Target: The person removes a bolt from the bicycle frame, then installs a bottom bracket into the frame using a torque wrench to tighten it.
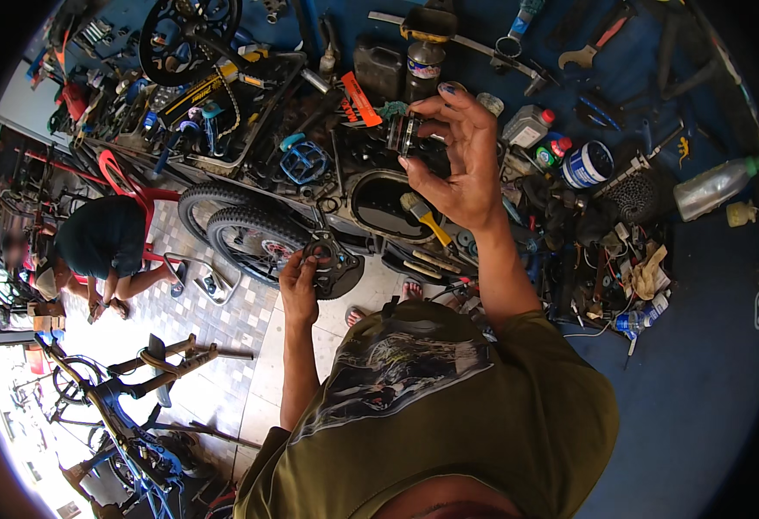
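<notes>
My left hand [299, 284] is closed on a dark crankset [342, 275], its chainring below and crank arm pointing up toward the workbench. Raised over the bench, my right hand [464, 169] pinches a short, shiny cylindrical metal part [404, 134] between thumb and fingers. What exact bike part it is, I cannot tell. Below the right hand lies an oval pan [379, 203] with a dark inside, and a yellow-handled paintbrush [427, 221] rests across its edge. A blue pedal [304, 162] sits on the bench between my two hands.
Tools, bottles and loose parts crowd the bench, including a white tub [587, 164]. Two bike tires [249, 229] stand beneath its left part. At left a person [102, 238] bends forward beside a red chair [141, 195]. A blue bike frame [124, 424] stands lower left.
</notes>
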Available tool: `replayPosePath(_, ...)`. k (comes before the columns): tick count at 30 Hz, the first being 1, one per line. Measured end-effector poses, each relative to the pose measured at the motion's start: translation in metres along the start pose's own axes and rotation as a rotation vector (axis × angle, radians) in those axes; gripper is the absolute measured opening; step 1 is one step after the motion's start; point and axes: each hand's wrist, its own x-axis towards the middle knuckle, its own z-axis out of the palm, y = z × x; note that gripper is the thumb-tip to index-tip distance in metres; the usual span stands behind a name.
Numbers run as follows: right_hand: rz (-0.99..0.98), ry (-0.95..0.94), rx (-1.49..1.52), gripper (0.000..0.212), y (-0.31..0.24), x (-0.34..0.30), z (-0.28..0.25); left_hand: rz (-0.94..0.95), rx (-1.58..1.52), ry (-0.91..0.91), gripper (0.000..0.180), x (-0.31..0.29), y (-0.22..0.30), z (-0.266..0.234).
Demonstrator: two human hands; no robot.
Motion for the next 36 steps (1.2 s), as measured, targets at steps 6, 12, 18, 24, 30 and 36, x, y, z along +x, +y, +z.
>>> replayPosePath(6, 0.031, 0.004, 0.031, 0.074, 0.001, -0.002, 0.0, 0.0, -0.004, -0.004, 0.02, 0.0, -0.003, -0.002)
replayPosePath(12, -0.011, 0.074, -0.016, 0.061, 0.001, -0.001, 0.0, -0.009, 0.005, -0.008, 0.02, -0.002, -0.002, 0.0)
replayPosePath(18, -0.037, 0.091, -0.092, 0.059, -0.003, 0.0, -0.001, 0.001, 0.033, -0.009, 0.02, -0.001, -0.003, 0.001)
replayPosePath(24, 0.123, 0.14, 0.156, 0.059, -0.001, -0.003, -0.002, 0.009, 0.035, -0.012, 0.022, 0.001, -0.009, -0.001)
replayPosePath(30, 0.523, 0.192, 0.85, 0.051, -0.005, -0.001, -0.008, -0.026, 0.038, -0.011, 0.023, -0.002, -0.004, 0.003)
replayPosePath(36, 0.649, 0.207, 1.04, 0.053, 0.001, -0.005, -0.008, -0.002, 0.044, -0.01, 0.023, -0.002, -0.008, 0.002)
